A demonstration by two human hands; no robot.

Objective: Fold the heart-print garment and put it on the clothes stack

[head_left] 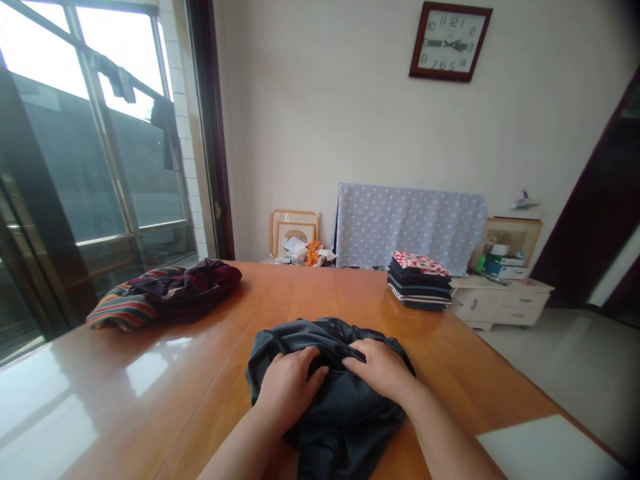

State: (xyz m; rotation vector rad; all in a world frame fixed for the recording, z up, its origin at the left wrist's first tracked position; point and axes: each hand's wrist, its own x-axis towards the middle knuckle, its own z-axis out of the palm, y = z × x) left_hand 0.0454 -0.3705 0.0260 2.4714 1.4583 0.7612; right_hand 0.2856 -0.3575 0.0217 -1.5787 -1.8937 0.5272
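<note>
A dark grey garment (345, 413) lies crumpled on the wooden table right in front of me; its kind cannot be made out. My left hand (293, 383) grips its left part, fingers curled into the cloth and thumb pointing inward. On the other side my right hand (380, 367) pinches a fold of the same cloth, thumb against fingers. Some fingertips of both hands are hidden in the folds. The cloth's near end hangs toward the bottom edge of the view.
A stack of folded clothes (419, 283), red-and-white on top, stands at the table's far right. Loose striped and maroon clothes (167, 293) are heaped at the far left. The table (295, 293) has its right edge near a white cabinet (500, 303). A pale sheet (555, 447) lies at lower right.
</note>
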